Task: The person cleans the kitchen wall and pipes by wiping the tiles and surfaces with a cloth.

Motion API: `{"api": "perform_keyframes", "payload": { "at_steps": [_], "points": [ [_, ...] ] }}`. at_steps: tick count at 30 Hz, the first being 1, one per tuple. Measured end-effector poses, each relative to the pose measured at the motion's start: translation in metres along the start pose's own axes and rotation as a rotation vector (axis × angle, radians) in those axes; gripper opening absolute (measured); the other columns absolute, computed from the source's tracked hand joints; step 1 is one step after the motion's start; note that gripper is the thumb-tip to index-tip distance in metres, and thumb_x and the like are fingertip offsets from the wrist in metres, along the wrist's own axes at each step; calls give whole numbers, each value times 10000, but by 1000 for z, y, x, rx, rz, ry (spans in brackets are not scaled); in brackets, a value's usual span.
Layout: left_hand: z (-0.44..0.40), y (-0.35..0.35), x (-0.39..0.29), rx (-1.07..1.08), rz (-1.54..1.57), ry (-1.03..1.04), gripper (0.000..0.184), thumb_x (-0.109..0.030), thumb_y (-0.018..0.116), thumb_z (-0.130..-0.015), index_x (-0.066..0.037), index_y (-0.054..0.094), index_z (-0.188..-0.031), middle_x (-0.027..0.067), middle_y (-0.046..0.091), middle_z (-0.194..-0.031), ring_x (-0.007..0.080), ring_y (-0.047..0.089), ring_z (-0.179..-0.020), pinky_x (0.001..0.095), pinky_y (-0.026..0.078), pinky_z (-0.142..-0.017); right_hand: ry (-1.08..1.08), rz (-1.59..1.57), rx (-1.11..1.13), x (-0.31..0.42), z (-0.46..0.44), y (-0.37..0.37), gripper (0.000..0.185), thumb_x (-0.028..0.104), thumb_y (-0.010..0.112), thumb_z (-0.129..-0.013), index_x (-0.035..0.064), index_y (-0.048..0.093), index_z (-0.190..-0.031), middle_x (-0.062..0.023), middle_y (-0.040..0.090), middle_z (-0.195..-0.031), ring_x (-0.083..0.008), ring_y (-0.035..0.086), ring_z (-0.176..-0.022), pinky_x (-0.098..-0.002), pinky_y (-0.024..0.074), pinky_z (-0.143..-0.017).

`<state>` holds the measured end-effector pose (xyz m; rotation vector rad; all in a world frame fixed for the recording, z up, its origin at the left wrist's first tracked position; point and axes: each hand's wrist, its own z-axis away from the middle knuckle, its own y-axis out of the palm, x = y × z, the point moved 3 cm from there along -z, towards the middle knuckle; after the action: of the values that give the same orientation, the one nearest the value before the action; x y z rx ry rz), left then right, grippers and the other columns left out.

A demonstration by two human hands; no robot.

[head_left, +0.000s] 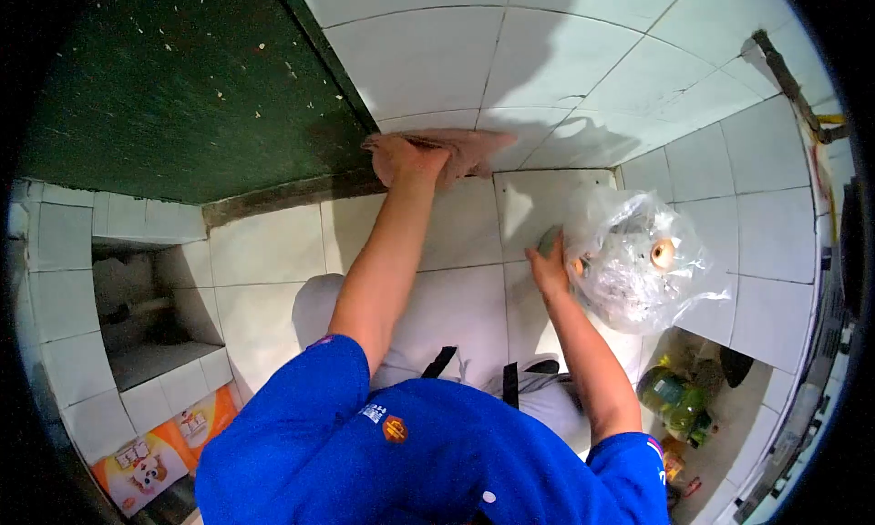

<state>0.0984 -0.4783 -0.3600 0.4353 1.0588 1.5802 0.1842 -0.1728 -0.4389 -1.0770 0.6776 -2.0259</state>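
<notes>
Under left hand (421, 163): pink cloth (483, 151), bunched at the wall foot; fingers buried in it, can't tell if pinching or flat. Right hand (550, 272) has thumb and finger apart around something dull green, too blurred to name; can't tell how firm. Clear plastic bag (629, 293) with litter just right of it. Open tile floor (460, 233) between hands. Tiled wall (406, 60) limits reach ahead; green panel (200, 78) edge just left of left hand. Back toward the body, blue shirt (437, 470) has code patch plus orange badge, text unreadable. Green bottle (673, 399) behind right hand. Farthest, back-left of left hand: orange packs (141, 470), cartoon face, lettering too small.
</notes>
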Motion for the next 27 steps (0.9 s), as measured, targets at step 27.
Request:
{"api": "perform_keyframes", "payload": {
  "at_steps": [27],
  "points": [
    [-110,-120,33,-288,-97,-140,766,-623,356,-958,-160,246,-1559,68,247,-1616,333,244,-1468,549,196,-1196,67,139,66,-44,25,-12,861,296,639,-893,72,170,-1579,-166,254,-1615,-318,282,-1476,-355,233,-1196]
  ]
}}
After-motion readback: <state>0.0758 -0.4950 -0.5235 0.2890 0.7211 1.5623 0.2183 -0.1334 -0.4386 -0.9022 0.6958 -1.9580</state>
